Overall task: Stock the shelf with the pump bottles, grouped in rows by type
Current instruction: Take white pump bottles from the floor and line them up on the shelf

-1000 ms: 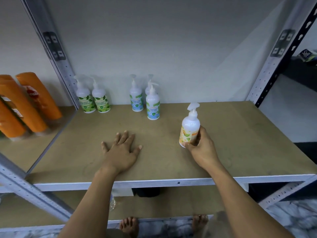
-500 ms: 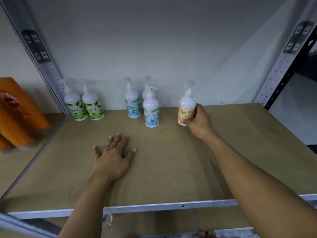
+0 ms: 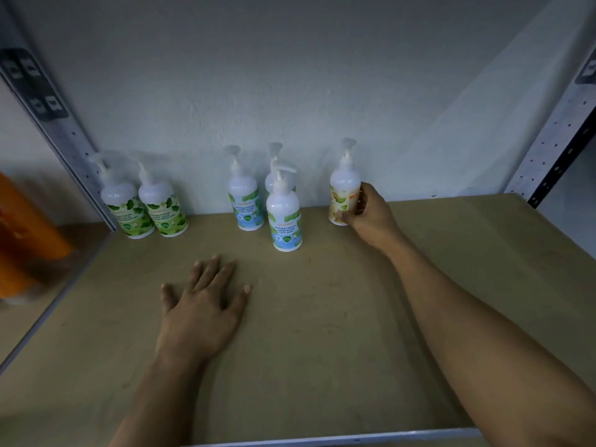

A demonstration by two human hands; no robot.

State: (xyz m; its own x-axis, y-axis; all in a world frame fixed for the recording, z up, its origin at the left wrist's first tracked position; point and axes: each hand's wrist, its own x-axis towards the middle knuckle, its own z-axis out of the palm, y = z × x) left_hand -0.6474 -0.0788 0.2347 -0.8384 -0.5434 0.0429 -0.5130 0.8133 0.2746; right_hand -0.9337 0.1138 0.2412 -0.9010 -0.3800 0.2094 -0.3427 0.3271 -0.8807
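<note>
While our right hand [image 3: 367,217] is gripping the orange-label bottle [image 3: 344,191], upright at the back of the shelf [image 3: 354,317] by the wall [image 3: 290,75], our left hand [image 3: 203,304] is lying flat on it w/ fingers [image 3: 208,269] spread. We're judging it early: two green-label bottles [image 3: 129,214] & three blue-label bottles [image 3: 245,204] are standing grouped at the back, orange row just starting, most of the brown board btwn metal uprights [image 3: 554,137] waiting.

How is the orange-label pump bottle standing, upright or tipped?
Upright: the orange-label pump bottle stands vertical, pump on top, base seemingly on the shelf, right hand gripping its side.
</note>
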